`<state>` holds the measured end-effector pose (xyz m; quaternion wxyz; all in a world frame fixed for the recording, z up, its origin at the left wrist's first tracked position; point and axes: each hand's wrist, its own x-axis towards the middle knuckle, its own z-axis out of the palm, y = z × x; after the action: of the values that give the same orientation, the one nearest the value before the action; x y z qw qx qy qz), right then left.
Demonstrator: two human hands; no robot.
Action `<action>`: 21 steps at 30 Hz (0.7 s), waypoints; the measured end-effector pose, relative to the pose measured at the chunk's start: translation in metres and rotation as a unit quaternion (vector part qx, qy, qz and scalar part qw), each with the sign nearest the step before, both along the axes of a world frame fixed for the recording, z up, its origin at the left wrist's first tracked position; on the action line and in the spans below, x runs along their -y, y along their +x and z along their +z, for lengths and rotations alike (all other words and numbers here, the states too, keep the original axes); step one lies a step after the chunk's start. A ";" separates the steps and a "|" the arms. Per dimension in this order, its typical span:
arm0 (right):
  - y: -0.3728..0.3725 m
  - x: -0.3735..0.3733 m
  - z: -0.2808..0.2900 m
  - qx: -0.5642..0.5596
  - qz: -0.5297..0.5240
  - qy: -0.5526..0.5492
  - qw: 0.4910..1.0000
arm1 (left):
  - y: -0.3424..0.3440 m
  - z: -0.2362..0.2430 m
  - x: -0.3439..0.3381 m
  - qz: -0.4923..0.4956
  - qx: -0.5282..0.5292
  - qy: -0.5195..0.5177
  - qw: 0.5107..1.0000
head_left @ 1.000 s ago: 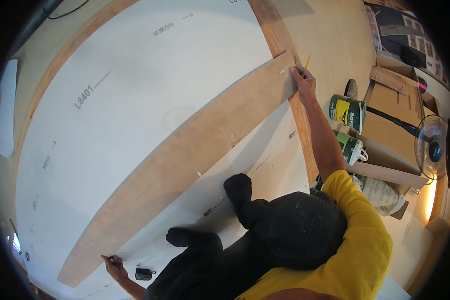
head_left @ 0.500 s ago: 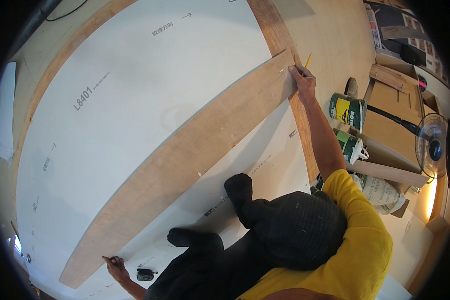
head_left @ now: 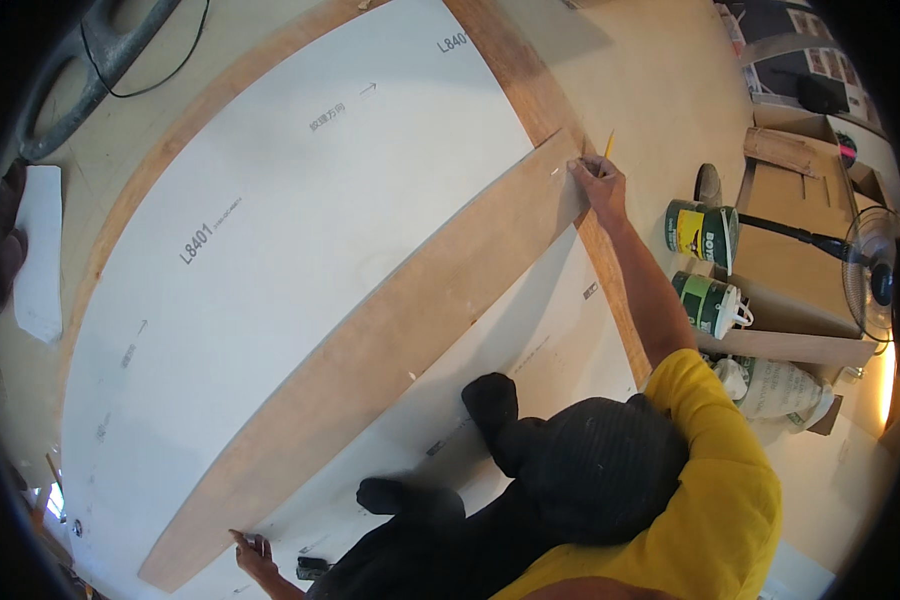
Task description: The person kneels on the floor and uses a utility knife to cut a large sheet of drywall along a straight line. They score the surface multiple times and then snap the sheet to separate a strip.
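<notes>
While forward, right hand (head_left: 602,185) at board (head_left: 370,355)

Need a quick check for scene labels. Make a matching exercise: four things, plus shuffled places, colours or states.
Things
1. Board
2. Pencil
3. Fan
4. Left hand

Places, colours, states
A. at the far right of the picture
B. by the board's lower-left end
C. long and brown, lying across the white sheet
D. yellow, sticking out of the right hand

Pairs: 1-C, 2-D, 3-A, 4-B
</notes>
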<state>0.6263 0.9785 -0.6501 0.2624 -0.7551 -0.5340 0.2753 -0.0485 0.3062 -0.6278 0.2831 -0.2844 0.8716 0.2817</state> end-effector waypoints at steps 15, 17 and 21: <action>-0.172 0.098 0.040 0.109 0.543 0.236 0.798 | 0.087 0.004 -0.175 -0.532 -0.297 0.012 0.793; -0.195 0.094 0.039 0.086 0.593 0.155 0.785 | 0.119 0.005 -0.221 -0.654 -0.285 0.054 0.699; -0.229 0.064 0.036 0.107 0.581 0.074 0.803 | 0.134 0.014 -0.284 -0.821 -0.253 0.195 0.472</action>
<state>0.3969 0.9150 -0.6140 0.0496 -0.3059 -0.9163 0.2536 0.0859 0.5901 -0.6138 0.2000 0.7081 0.6619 0.1430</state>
